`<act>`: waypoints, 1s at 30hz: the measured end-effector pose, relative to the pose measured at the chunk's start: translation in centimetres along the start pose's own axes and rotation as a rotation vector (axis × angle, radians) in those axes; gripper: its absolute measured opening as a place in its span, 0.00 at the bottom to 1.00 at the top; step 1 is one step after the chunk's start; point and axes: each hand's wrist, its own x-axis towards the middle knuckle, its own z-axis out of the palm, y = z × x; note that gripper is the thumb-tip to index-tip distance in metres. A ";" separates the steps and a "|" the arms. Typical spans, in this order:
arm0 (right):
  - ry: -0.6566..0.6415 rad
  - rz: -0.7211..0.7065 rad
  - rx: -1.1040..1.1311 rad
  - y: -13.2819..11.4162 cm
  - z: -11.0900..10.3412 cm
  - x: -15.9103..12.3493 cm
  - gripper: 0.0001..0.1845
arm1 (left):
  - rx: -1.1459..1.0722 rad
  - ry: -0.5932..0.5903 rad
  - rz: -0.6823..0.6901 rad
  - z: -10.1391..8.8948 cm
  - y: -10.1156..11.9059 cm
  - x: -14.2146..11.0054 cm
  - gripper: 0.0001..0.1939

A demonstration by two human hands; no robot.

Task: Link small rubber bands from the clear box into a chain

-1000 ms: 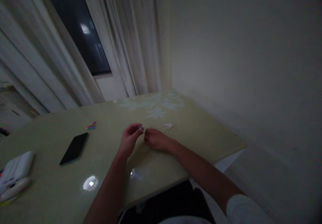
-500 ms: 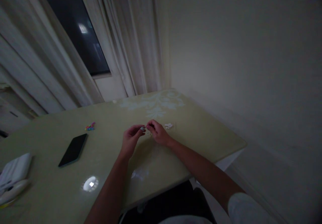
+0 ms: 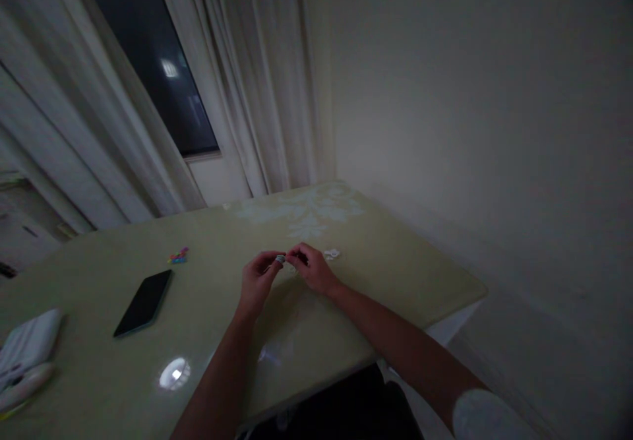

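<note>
My left hand and my right hand meet above the yellow-green table. Between the fingertips of both hands is a tiny pale piece, pinched from either side. It is too small and dim to name. A small white bit lies on the table just right of my right hand.
A black phone lies flat at the left. Beyond it sits a little heap of coloured pieces. White objects rest at the far left edge. Curtains and a dark window stand behind; a bare wall runs along the right.
My right hand has risen from the table and come up to the left hand's fingertips. The two hands now pinch the small piece together.
</note>
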 end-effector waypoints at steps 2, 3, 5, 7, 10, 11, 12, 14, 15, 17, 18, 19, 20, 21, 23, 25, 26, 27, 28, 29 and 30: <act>0.006 0.003 -0.089 0.3 -0.3 0.2 0.06 | 0.002 0.075 0.008 -0.2 -0.1 0.2 0.10; 0.001 0.005 -0.137 0.4 -0.5 0.2 0.05 | 0.004 0.120 0.010 -0.4 -0.2 0.3 0.10; -0.026 0.011 -0.236 0.9 -0.9 0.3 0.02 | 0.010 0.216 0.007 -1.0 -0.5 0.5 0.10; -0.058 0.024 -0.327 1.2 -1.0 0.2 0.03 | 0.014 0.302 0.002 -1.4 -0.9 0.7 0.11; -0.094 0.040 -0.438 1.4 -0.9 0.0 0.05 | 0.009 0.370 -0.012 -1.8 -1.4 1.0 0.11; -0.107 0.040 -0.467 1.4 -0.9 0.0 0.05 | 0.004 0.377 -0.017 -1.8 -1.5 1.1 0.12; -0.121 0.037 -0.491 1.3 -0.8 -0.1 0.04 | -0.001 0.379 -0.022 -1.7 -1.5 1.1 0.12; -0.154 0.024 -0.527 1.2 -0.5 -0.2 0.04 | -0.016 0.373 -0.027 -1.4 -1.4 1.1 0.11; -0.172 0.016 -0.539 1.1 -0.3 -0.2 0.05 | -0.026 0.363 -0.026 -1.3 -1.3 1.0 0.11; -0.203 0.003 -0.554 1.0 0.0 -0.2 0.05 | -0.047 0.328 -0.020 -1.0 -1.0 0.9 0.11; -0.213 -0.002 -0.556 1.0 0.2 -0.3 0.04 | -0.057 0.304 -0.016 -0.9 -0.8 0.8 0.11; -0.218 -0.005 -0.555 1.0 0.4 -0.3 0.03 | -0.066 0.278 -0.014 -0.8 -0.7 0.8 0.12; -0.218 -0.005 -0.549 1.1 0.6 -0.4 0.02 | -0.071 0.252 -0.012 -0.7 -0.6 0.7 0.12; -0.213 -0.004 -0.538 1.2 0.8 -0.4 0.01 | -0.072 0.228 -0.011 -0.7 -0.5 0.6 0.12; -0.191 0.005 -0.502 1.4 1.1 -0.5 0.02 | -0.060 0.188 -0.012 -0.8 -0.5 0.6 0.12; -0.148 0.020 -0.446 1.5 1.1 -0.4 0.03 | -0.032 0.154 -0.013 -0.9 -0.6 0.5 0.12; -0.121 0.027 -0.410 1.6 1.1 -0.3 0.03 | -0.015 0.132 -0.015 -1.0 -0.7 0.5 0.11; -0.094 0.032 -0.369 1.6 1.0 -0.2 0.05 | 0.000 0.104 -0.017 -0.9 -0.7 0.5 0.11; -0.067 0.035 -0.324 1.6 0.9 -0.1 0.06 | 0.015 0.070 -0.021 -0.9 -0.8 0.5 0.11; -0.045 0.036 -0.277 1.6 0.8 0.0 0.07 | 0.027 0.031 -0.024 -0.8 -0.9 0.5 0.10; -0.029 0.036 -0.230 1.6 0.8 0.1 0.08 | 0.038 -0.008 -0.027 -0.6 -1.0 0.4 0.10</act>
